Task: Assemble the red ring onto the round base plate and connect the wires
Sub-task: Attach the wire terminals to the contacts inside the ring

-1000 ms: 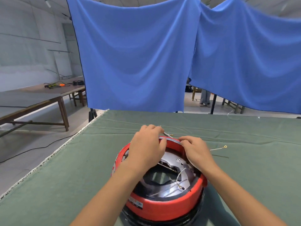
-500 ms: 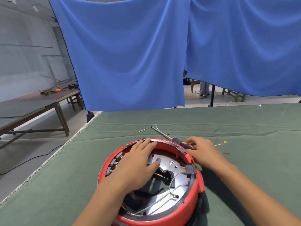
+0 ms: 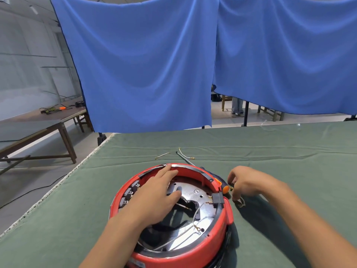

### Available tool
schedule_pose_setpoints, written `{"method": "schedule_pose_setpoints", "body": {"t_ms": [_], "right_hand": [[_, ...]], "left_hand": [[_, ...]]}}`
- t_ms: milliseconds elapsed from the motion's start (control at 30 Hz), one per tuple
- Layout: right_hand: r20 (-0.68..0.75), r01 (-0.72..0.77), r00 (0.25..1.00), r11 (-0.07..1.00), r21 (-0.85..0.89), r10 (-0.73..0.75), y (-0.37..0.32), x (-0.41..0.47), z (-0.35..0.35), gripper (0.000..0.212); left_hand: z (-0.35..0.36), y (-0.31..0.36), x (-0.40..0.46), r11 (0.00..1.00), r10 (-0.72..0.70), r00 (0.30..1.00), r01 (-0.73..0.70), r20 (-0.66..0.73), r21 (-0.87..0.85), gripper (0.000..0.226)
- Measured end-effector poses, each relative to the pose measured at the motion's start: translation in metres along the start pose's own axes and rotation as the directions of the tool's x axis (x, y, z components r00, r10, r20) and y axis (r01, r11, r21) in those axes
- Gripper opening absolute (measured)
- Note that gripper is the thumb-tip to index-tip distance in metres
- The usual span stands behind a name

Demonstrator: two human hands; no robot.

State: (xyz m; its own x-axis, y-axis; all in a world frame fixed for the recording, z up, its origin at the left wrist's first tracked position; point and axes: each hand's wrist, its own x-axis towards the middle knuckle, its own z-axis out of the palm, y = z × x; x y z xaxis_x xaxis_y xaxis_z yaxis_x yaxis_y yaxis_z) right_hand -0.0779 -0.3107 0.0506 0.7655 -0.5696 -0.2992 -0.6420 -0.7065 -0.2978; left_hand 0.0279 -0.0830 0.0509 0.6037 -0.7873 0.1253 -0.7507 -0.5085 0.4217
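the red ring (image 3: 216, 236) is sitting on the green-covered table (image 3: 58, 219), near the person, surrounding the shiny round base plate (image 3: 195, 194). the left hand (image 3: 156, 198) is lying flat across the ring's inside, fingers straight and slightly spread, fingertips reaching the far rim and the thumb pressing on the metal plate. the right hand (image 3: 247, 183) is hovering just outside the ring's right rim, fingers curled downward beside the orange butt of a screwdriver (image 3: 222, 185); it is blurred, so i cannot tell whether it is pinching anything. a small metal ring-like part (image 3: 240, 203) is lying on the cloth just below those fingers.

counting: one red ring, one base plate, one screwdriver, its shaft pointing away toward the far side of the table. inside the ring, thin white wires (image 3: 195, 219) are trailing over the plate, at least two ending in small round terminals near the near-right edge. two short loose wires (image 3: 162, 156) with gold ends are lying on the cloth beyond the ring, near the screwdriver tip. a black connector block (image 3: 217, 199) is sitting on the ring's right rim. two blue sheets (image 3: 144, 64) are hanging behind the table.
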Motion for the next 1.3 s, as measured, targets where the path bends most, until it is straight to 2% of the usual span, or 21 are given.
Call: {"method": "schedule_pose_setpoints", "body": {"t_ms": [133,267,333,433,533,600,700,767,867,967,1133,1300], "right_hand": [[-0.034,0.008,0.999,0.999,0.050,-0.006,0.002,-0.001,0.002,0.028],[-0.032,0.059,0.998,0.981,0.187,-0.054,0.011,-0.003,-0.005,0.036],[-0.136,0.118,0.987,0.960,0.253,-0.086,0.013,-0.005,-0.012,0.032],[-0.379,0.248,0.915,0.934,0.259,-0.138,0.007,-0.008,-0.019,0.026],[-0.492,0.412,0.849,0.826,0.386,-0.193,-0.005,-0.015,-0.022,0.024],[-0.573,0.513,0.787,0.756,0.406,-0.226,-0.012,-0.024,-0.026,0.022],[-0.640,0.664,0.722,0.524,0.534,-0.262,-0.028,-0.039,-0.028,0.016],[-0.633,0.683,0.727,0.384,0.622,-0.266,-0.041,-0.046,-0.024,0.014],[-0.580,0.649,0.760,0.302,0.699,-0.292,-0.058,-0.051,-0.013,0.010],[-0.517,0.612,0.785,0.302,0.731,-0.340,-0.071,-0.053,-0.002,0.008],[-0.434,0.555,0.815,0.302,0.775,-0.383,-0.077,-0.052,0.008,0.007],[-0.339,0.483,0.845,0.318,0.816,-0.413,-0.079,-0.054,0.007,0.023]], "left_hand": [[-0.001,0.001,-0.002,1.000,-0.007,1.000,0.007,0.005,0.001,0.056],[-0.001,0.002,-0.002,1.000,-0.009,1.000,0.009,0.009,0.002,0.056],[-0.001,0.003,-0.002,1.000,-0.004,1.000,0.004,0.001,0.004,0.055],[-0.002,0.003,-0.002,1.000,0.009,0.999,-0.009,-0.030,0.002,0.053],[-0.003,0.002,-0.001,0.999,0.039,0.991,-0.038,-0.131,0.006,0.045],[-0.003,0.003,-0.001,0.998,0.061,0.977,-0.065,-0.204,-0.015,0.036],[-0.004,0.008,-0.001,0.985,0.087,0.955,-0.126,-0.285,-0.121,0.021],[-0.005,0.011,-0.001,0.949,0.085,0.942,-0.176,-0.324,-0.262,0.021],[-0.007,0.013,-0.001,0.850,0.069,0.926,-0.249,-0.371,-0.464,0.037],[-0.008,0.014,-0.003,0.781,0.120,0.938,-0.292,-0.326,-0.552,0.037],[-0.005,0.015,-0.003,0.789,0.123,0.959,-0.252,-0.257,-0.561,0.022],[-0.004,0.013,-0.003,0.807,0.100,0.977,-0.192,-0.190,-0.559,0.020]]}}
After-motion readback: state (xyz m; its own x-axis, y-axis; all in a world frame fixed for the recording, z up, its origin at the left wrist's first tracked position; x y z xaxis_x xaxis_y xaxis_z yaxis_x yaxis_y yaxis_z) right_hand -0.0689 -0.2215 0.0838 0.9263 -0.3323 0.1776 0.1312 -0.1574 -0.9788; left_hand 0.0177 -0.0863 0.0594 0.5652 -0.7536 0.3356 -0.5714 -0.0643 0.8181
